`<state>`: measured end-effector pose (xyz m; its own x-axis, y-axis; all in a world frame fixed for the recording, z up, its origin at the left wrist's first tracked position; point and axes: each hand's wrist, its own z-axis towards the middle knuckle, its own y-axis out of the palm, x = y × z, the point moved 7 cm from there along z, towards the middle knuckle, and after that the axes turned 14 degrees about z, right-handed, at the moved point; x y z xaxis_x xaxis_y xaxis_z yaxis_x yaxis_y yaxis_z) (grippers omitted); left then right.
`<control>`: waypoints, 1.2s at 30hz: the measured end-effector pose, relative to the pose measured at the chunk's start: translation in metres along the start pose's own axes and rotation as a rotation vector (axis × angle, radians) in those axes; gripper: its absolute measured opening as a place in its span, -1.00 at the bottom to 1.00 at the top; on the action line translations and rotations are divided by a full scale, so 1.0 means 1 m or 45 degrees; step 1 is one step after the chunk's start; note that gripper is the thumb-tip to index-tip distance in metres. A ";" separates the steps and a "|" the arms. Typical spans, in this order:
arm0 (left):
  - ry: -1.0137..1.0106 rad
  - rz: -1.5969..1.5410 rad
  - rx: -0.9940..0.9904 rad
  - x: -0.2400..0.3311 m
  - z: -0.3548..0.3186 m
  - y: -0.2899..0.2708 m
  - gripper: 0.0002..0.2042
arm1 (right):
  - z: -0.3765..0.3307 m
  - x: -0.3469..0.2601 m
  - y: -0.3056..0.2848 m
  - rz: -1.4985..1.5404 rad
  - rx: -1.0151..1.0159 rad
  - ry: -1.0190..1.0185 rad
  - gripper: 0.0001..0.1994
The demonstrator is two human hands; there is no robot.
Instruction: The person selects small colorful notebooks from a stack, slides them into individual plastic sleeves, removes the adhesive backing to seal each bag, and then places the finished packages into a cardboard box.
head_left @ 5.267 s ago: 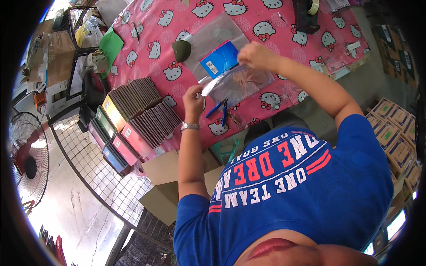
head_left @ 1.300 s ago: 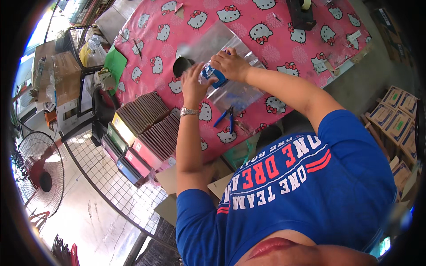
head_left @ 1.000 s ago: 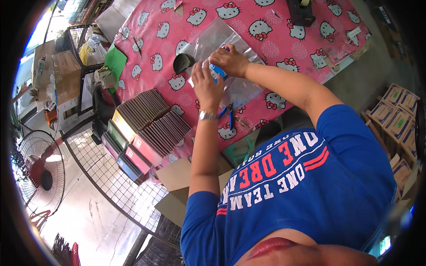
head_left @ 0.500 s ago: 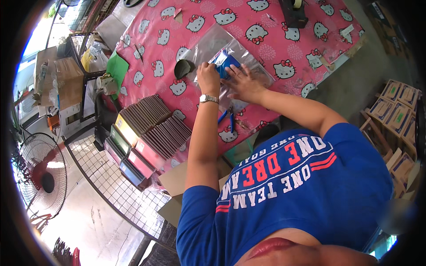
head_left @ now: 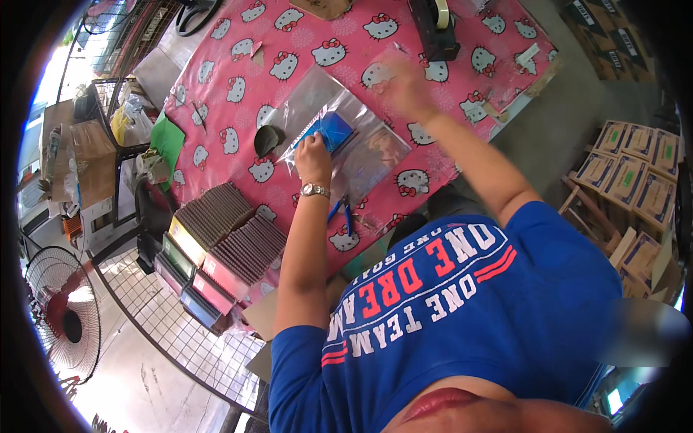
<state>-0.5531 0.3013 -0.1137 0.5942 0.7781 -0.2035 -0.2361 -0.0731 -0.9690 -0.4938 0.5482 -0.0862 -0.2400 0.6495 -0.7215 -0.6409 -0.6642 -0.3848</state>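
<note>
My left hand [head_left: 312, 160], with a wristwatch above it, is closed on the lower left edge of a small blue notebook [head_left: 338, 132] with a pale spiral-like edge. The notebook lies on clear plastic bags [head_left: 361, 166] on the table. My right hand [head_left: 406, 88] is off to the right, over the tablecloth and apart from the notebook; motion smears its fingers. Left of the bags sits a small dark round cup [head_left: 268, 140]. Blue-handled pliers [head_left: 347, 216] lie nearer to me.
A pink patterned cloth [head_left: 289, 94] covers the table. Stacks of spiral notebooks [head_left: 216, 216] stand at its left edge. A black tape dispenser [head_left: 435, 36] stands at the far side. Packed cartons [head_left: 632, 173] are on the right, a fan [head_left: 68, 317] on the left.
My right hand has left the blue notebook and moved away, far and to the right. My left hand stays on the notebook, which now lies flatter. The whole view has shifted slightly.
</note>
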 end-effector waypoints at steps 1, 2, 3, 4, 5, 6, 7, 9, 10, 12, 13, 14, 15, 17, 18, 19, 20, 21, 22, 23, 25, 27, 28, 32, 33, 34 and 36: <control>-0.017 0.008 0.054 0.000 -0.003 -0.001 -0.87 | 0.014 0.048 -0.054 0.209 0.382 0.268 -0.55; -0.028 0.032 0.053 -0.005 -0.013 0.003 -0.86 | 0.024 0.060 -0.093 -0.182 0.463 0.464 -0.62; -0.005 -0.002 0.094 0.011 0.002 -0.003 -0.86 | 0.018 0.131 -0.139 -0.449 0.451 0.546 -0.72; -0.003 0.043 0.110 0.007 -0.006 0.003 -0.84 | 0.009 0.159 -0.132 0.050 0.302 0.943 -0.75; 0.011 0.085 0.130 0.006 -0.012 0.005 -0.83 | -0.002 0.170 -0.116 0.545 0.140 1.327 -0.79; -0.006 0.038 -0.031 0.007 -0.013 0.013 -0.68 | 0.000 0.174 -0.119 0.553 0.114 1.321 -0.79; -0.034 0.048 -0.042 0.006 -0.016 0.014 -0.68 | -0.001 0.176 -0.116 0.762 0.166 1.386 -0.81; -0.019 0.130 0.103 0.009 -0.021 0.007 -0.63 | 0.001 0.178 -0.104 0.979 0.185 1.454 -0.84; -0.067 -0.003 -0.087 0.014 -0.017 0.005 -0.53 | -0.003 0.182 -0.108 1.016 0.293 1.503 -0.85; -0.044 -0.042 -0.139 0.019 -0.015 -0.011 -0.52 | -0.011 0.178 -0.103 1.052 0.374 1.562 -0.85; -0.017 -0.076 -0.178 0.018 -0.018 -0.014 -0.50 | -0.014 0.173 -0.098 1.149 0.540 1.570 -0.85; -0.043 -0.069 -0.184 0.014 -0.023 -0.009 -0.50 | -0.016 0.169 -0.093 1.242 0.712 1.574 -0.85; -0.063 -0.103 -0.207 0.009 -0.029 0.002 -0.48 | -0.010 0.166 -0.088 1.248 0.686 1.582 -0.85; -0.078 -0.150 -0.239 0.008 -0.032 0.008 -0.45 | -0.009 0.169 -0.094 1.295 0.689 1.627 -0.84; -0.080 -0.142 -0.230 0.009 -0.033 0.010 -0.44 | -0.010 0.172 -0.094 1.254 0.648 1.670 -0.82; -0.093 -0.138 -0.216 0.010 -0.032 0.010 -0.44 | -0.008 0.172 -0.092 1.245 0.625 1.669 -0.82; -0.100 -0.163 -0.215 0.010 -0.032 0.009 -0.45 | -0.009 0.172 -0.095 1.162 0.655 1.625 -0.81; -0.122 -0.170 -0.215 0.009 -0.032 0.013 -0.45 | -0.011 0.170 -0.099 1.081 0.681 1.579 -0.81; -0.094 -0.131 -0.191 0.008 -0.035 0.016 -0.42 | -0.011 0.157 -0.095 1.052 0.687 1.462 -0.81; -0.068 -0.090 -0.171 0.007 -0.041 0.022 -0.39 | -0.015 0.141 -0.092 1.026 0.687 1.348 -0.80; -0.133 -0.103 -0.139 0.003 -0.043 0.028 -0.40 | -0.048 0.131 -0.089 1.141 0.847 1.324 -0.84; -0.112 -0.223 -0.095 0.005 -0.042 0.023 -0.40 | -0.079 0.152 -0.076 1.359 0.754 1.454 -0.89; -0.113 -0.214 -0.060 0.005 -0.043 0.020 -0.42 | -0.097 0.159 -0.063 1.575 0.685 1.590 -0.93; -0.169 -0.261 0.004 -0.003 -0.048 0.029 -0.46 | -0.064 0.074 0.067 1.964 -0.410 1.869 -1.00; -0.169 -0.235 0.019 -0.004 -0.054 0.031 -0.47 | -0.040 0.016 0.094 1.665 -0.770 1.698 -0.96; -0.139 -0.217 0.048 0.000 -0.053 0.028 -0.48 | -0.025 -0.015 0.114 1.376 -1.040 1.523 -0.87; -0.138 -0.300 0.067 0.002 -0.047 0.019 -0.56 | -0.010 -0.043 0.162 0.778 -1.623 0.920 -0.80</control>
<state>-0.5204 0.2725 -0.1395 0.5523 0.8324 0.0457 -0.1422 0.1481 -0.9787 -0.5801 0.4090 -0.1231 0.3994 0.1217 -0.9086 0.5127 -0.8513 0.1114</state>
